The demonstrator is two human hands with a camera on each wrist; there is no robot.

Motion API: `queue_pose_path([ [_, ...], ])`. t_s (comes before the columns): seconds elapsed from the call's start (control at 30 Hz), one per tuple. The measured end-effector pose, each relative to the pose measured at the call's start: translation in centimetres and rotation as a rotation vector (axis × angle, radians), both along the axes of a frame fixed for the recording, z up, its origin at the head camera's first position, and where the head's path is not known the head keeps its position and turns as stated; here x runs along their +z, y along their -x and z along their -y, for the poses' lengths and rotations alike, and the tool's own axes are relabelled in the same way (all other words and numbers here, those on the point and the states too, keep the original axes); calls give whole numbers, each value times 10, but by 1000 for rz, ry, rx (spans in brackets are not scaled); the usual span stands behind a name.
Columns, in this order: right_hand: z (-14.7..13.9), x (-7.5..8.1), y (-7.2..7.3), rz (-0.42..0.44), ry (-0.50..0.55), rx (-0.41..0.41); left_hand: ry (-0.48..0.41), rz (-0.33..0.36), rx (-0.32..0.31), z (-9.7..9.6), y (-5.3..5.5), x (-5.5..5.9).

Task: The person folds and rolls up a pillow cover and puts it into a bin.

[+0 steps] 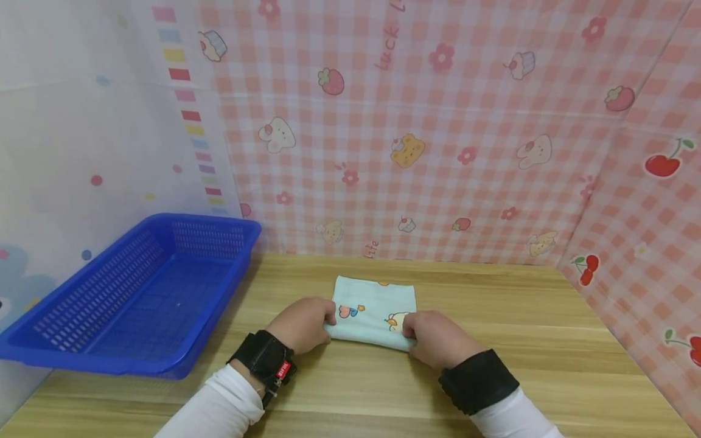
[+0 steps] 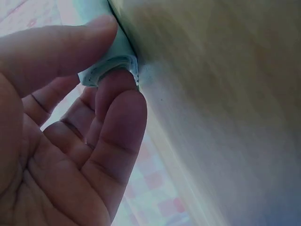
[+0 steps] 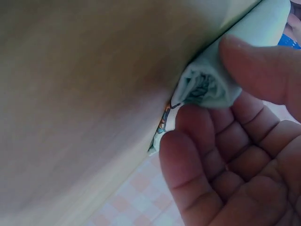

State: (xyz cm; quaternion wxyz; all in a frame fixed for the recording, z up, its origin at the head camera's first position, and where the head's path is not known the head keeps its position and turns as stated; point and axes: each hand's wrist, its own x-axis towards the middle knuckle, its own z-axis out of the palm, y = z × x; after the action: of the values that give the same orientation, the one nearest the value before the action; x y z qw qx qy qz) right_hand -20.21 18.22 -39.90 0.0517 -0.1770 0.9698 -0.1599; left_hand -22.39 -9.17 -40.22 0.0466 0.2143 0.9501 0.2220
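Note:
A light blue towel (image 1: 373, 304) with cartoon prints lies on the table, its near edge rolled into a thick tube. At the left end of the roll my left hand (image 1: 301, 323) pinches it, thumb on top. My right hand (image 1: 442, 338) grips the opposite end in the same way. In the left wrist view, the thumb presses on the rolled towel (image 2: 123, 47) while fingertips meet its end. Coiled layers show at the end of the rolled towel (image 3: 263, 28) in the right wrist view, with the fingers curled beside it. The flat part stretches away from me behind the roll.
To the left stands a blue plastic basket (image 1: 191, 350) with perforated sides. The wood-grain table (image 1: 493, 292) reaches back to a pink checked wall covering (image 1: 465, 121). Another checked covering (image 1: 646, 243) borders the right side.

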Motion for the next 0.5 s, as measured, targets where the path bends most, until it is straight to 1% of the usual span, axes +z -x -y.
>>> queue_pose_path([
  [0.07, 0, 0, 0, -2, 0, 1, -1, -4, -3, 1, 1, -1],
  [0.17, -1, 0, 0, 9, 5, 2, -13, 13, -1, 4, 3, -3],
  [0.3, -4, 2, 1, 50, 25, 10, -50, 71, 7, 9, 7, -3],
  [0.43, -7, 4, 2, 102, 52, 10, -84, 131, 40, 12, 10, -5],
  [0.5, -7, 4, 3, 116, 63, -1, -94, 143, 56, 12, 11, -5],
])
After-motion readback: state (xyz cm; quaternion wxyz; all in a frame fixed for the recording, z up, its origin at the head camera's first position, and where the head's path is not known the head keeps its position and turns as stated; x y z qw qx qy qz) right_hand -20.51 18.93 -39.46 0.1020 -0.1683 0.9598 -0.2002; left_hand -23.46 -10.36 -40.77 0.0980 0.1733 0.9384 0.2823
